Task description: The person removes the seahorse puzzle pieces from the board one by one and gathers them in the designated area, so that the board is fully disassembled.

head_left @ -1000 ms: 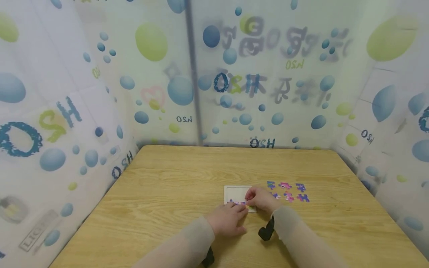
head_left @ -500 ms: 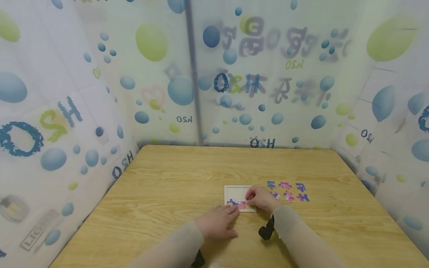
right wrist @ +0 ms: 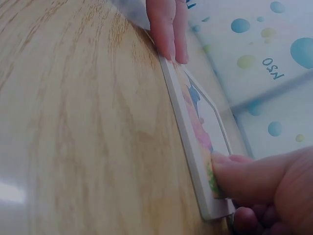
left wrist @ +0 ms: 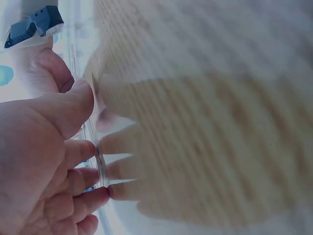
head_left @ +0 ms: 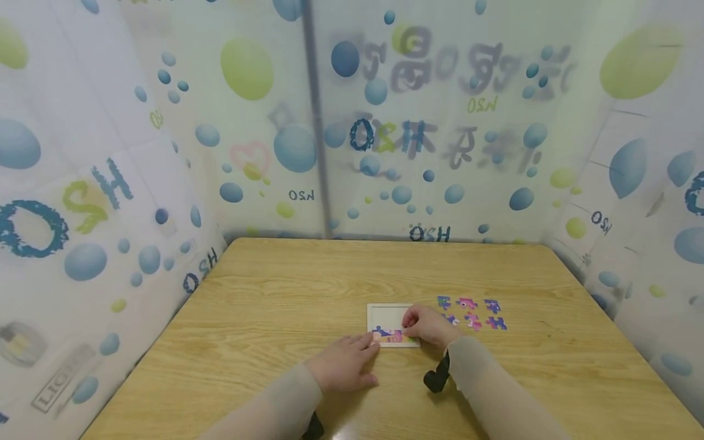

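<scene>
In the head view, a white puzzle tray [head_left: 370, 316] lies on the table with joined pieces [head_left: 393, 335] along its near side. The left hand [head_left: 342, 364] lays extended fingertips on the tray's near left corner; the left wrist view shows this hand [left wrist: 44, 161] with its fingers at the tray edge. At the tray's right side is the right hand [head_left: 432, 326]. The right wrist view shows the right hand [right wrist: 271, 183] gripping the tray's end [right wrist: 183, 127], thumb over the green-patterned piece, other fingers curled beside the rim. That hand hides part of the tray's right side.
Several loose purple and pink pieces [head_left: 466, 304] lie in two rows on the wooden table [head_left: 286, 275], right of the tray. Printed curtains [head_left: 247, 153] stand behind the table and on both sides. Each wrist carries a black device [head_left: 436, 380].
The left hand has slid left and slightly toward the near edge along the tray, uncovering more of the joined pieces. The right hand stays almost still at the tray's right side.
</scene>
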`<state>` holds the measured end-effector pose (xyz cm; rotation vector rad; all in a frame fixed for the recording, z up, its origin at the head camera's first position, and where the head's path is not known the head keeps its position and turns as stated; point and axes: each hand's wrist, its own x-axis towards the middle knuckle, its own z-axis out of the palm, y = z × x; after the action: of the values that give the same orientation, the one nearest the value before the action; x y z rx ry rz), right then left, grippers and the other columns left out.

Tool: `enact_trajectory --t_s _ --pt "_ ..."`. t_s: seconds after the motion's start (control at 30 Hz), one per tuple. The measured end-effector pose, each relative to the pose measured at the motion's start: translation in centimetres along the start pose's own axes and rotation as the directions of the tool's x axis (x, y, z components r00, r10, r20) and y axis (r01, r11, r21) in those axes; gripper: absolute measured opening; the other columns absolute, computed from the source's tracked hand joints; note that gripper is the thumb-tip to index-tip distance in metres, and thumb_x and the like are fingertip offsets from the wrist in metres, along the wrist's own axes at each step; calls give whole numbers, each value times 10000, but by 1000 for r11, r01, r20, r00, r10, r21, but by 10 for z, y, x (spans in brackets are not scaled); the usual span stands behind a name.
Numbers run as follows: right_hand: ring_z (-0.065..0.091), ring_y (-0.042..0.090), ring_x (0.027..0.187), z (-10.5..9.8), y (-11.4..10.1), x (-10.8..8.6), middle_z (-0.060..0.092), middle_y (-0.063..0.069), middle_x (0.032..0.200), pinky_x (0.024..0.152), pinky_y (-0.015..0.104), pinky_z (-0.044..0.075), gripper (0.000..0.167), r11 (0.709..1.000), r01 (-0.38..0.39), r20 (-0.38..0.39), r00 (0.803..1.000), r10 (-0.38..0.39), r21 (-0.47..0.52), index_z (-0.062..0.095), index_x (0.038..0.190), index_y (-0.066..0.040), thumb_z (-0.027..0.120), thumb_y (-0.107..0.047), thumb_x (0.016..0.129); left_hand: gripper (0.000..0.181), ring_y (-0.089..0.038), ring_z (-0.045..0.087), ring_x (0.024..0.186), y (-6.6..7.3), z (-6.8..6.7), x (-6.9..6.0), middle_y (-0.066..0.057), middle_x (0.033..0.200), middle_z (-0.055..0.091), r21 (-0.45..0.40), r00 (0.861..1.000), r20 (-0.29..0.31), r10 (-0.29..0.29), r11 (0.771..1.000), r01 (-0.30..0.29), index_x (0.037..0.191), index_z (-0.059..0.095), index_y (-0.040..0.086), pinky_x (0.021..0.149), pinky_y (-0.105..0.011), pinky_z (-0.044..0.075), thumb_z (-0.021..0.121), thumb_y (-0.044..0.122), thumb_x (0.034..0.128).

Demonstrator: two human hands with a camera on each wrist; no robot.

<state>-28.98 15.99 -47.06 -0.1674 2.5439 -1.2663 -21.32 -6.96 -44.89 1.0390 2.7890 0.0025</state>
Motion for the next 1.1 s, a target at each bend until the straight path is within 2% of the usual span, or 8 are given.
enact_trajectory --t_s 0.23,0.4,0.53,0.7,0.97,1.1 --pt "502 193 785 1 0 0 556 42 834 682 282 425 118 1000 -8 -6 1000 8 -13 606 865 -65 695 9 841 693 -250 369 1372 3 -2 -1 -96 1527 346 -16 999 19 -30 999 30 1462 424 146 1134 -441 283 509 575 924" --pt "507 191 776 1 -2 1 560 40 825 678 288 429 110 998 9 6 1000 -9 -63 615 851 -71 692 7 838 694 -250 368 1372 4 -2 -2 -82 1528 348 -42 999 24 -48 998 49 1461 427 159 1128 -469 283 510 585 919" --pt "504 192 767 0 -7 -1 556 38 824 663 290 419 94 994 -4 21 1000 7 -110 617 848 -90 691 -32 855 699 -244 370 1371 4 -1 -2 -70 1526 354 -44 998 22 -55 997 56 1459 432 171 1123 -478 289 511 598 911" --pt "509 199 753 3 -16 -4 568 40 816 642 296 411 72 994 -22 5 1000 23 -104 629 840 -98 692 -94 873 697 -240 382 1364 4 0 -1 -68 1519 366 -28 999 8 -53 998 53 1452 445 175 1119 -474 300 510 605 908" --pt "558 151 665 28 -32 -2 578 39 781 595 248 473 103 996 83 1 997 -84 10 657 914 -44 722 -62 836 678 -238 412 1343 3 2 0 -83 1494 405 -2 999 -25 -31 1000 31 1429 479 152 1097 -471 337 526 588 912" --pt "525 152 714 39 -35 -2 565 26 784 637 259 452 150 995 99 -35 994 -99 -6 667 908 -42 764 -60 795 680 -237 411 1343 3 2 0 -82 1497 401 7 999 -23 -26 1000 26 1434 473 149 1094 -473 341 511 590 918"
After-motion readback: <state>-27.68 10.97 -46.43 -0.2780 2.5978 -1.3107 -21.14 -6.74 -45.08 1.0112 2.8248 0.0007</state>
